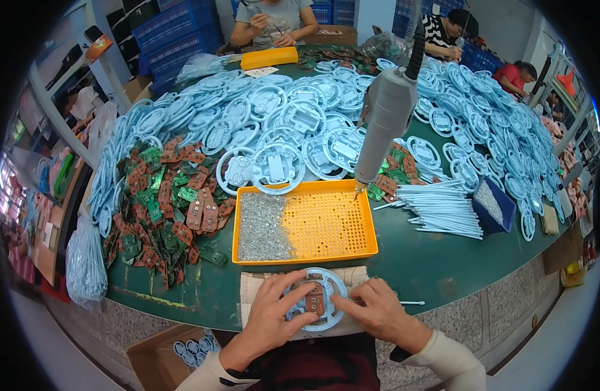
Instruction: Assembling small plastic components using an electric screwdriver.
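While the left hand [274,311] grips a pale blue plastic wheel [330,287], round-rimmed, 1 reddish-brown board [315,302] inside, over a beige mat [250,285], the half-curled right hand [379,309] touches it, grip unclear

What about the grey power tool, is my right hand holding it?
No, the right hand is on the blue wheel, well apart from the grey power tool.

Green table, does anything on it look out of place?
One pale stick lies alone just beside the right hand, apart from the pile of matching sticks farther up the table; it looks like a stray.
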`<state>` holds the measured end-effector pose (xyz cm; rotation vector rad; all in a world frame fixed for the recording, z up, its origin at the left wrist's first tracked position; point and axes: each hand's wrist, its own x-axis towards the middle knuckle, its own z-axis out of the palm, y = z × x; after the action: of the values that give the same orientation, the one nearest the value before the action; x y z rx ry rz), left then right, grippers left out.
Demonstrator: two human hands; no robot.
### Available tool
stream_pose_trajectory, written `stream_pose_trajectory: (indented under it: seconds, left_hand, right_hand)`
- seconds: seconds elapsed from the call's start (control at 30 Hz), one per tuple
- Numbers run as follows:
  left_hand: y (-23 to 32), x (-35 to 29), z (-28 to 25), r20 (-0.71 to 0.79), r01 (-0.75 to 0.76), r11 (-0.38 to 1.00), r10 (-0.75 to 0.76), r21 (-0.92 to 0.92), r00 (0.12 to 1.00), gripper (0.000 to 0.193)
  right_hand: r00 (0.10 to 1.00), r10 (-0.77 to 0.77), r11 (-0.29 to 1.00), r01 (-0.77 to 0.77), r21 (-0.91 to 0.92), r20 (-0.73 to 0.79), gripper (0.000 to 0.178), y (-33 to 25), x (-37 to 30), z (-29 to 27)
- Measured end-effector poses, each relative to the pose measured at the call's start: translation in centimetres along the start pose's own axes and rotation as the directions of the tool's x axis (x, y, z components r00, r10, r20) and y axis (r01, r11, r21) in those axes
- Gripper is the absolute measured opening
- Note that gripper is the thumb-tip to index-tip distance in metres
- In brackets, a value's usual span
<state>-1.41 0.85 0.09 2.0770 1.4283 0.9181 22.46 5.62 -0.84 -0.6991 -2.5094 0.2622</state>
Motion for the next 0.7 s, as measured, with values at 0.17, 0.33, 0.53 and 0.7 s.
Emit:
stream_pose_trajectory:
  seconds: [0.17, 0.33, 0.53, 0.7]
  left_hand:
    - [0.0, -0.2, 0.0, -0.011, 0.004, 1.000, -0.004, -0.007, 1.000, 0.050]
    - [-0.1, -0.1, 0.1, -0.013, -0.003, 1.000, 0.003, -0.006, 1.000, 0.050]
    - [0.0, 0.0, 0.0, -0.001, 0.019, 1.000, -0.019, -0.006, 1.000, 0.054]
    - [0.0, 0.1, -0.1, 0.008, 0.017, 1.000, -0.017, 0.003, 1.000, 0.054]
  right_hand:
    - [0.998, 0.058, 0.998, -0.058, 0.027, -0.014, 0.045, -0.4, -0.1, 0.3]
    - [0.998, 0.056, 0.997, -0.056, 0.054, 0.001, 0.047, 0.0, -0.1, 0.4]
    - [0.997, -0.024, 0.998, 0.020, 0.051, 0.076, 0.048, 0.5, 0.6, -0.5]
    - [0.995, -0.070, 0.987, 0.060, 0.146, 0.066, 0.044, 1.4, 0.8, 0.0]
